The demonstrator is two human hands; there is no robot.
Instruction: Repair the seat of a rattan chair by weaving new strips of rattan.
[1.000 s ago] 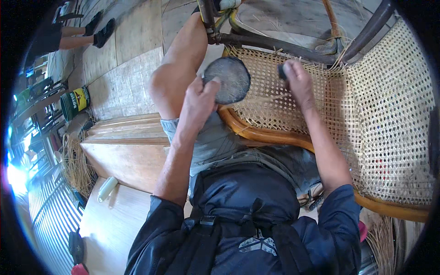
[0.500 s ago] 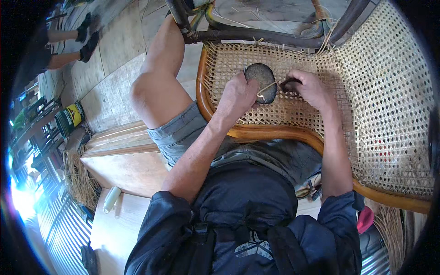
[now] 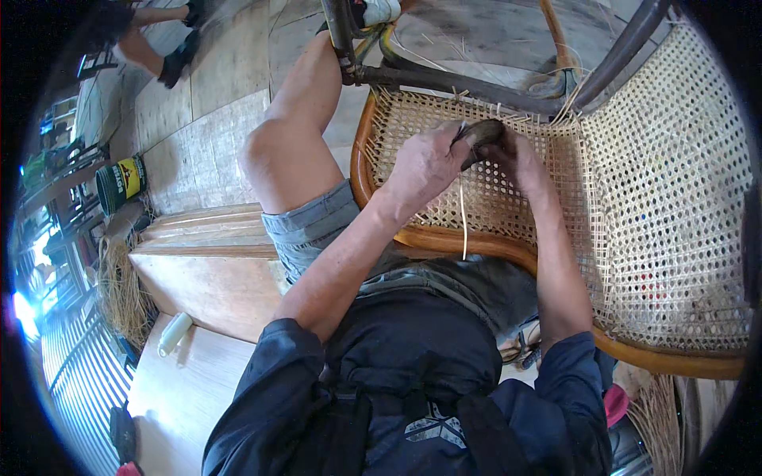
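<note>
My left hand (image 3: 425,168) is closed on a dark, rounded pad (image 3: 479,136), now tilted so that its edge shows. The pad's underside and my fingertips are hidden. My right hand (image 3: 524,166) is closed and meets the pad from the right; a dark piece in its fingers blends with the pad, and I cannot make out what it is. A thin pale cane strip (image 3: 463,226) hangs from beneath my left hand. Both hands are above the woven cane seat (image 3: 508,208) of a chair, which has an orange-brown wooden rim (image 3: 468,241).
The woven cane backrest (image 3: 675,206) rises on the right. Dark chair legs (image 3: 468,86) cross the far side, with loose cane ends there. A pale green bottle (image 3: 175,333) lies on a board at the left. Beyond are a dark-and-yellow bucket (image 3: 121,182), cane bundles (image 3: 123,289) and another person's legs (image 3: 151,51).
The pad has turned from face-up to tilted. My right hand has moved left against it. The cane strip, which lay across the pad, now hangs down toward me.
</note>
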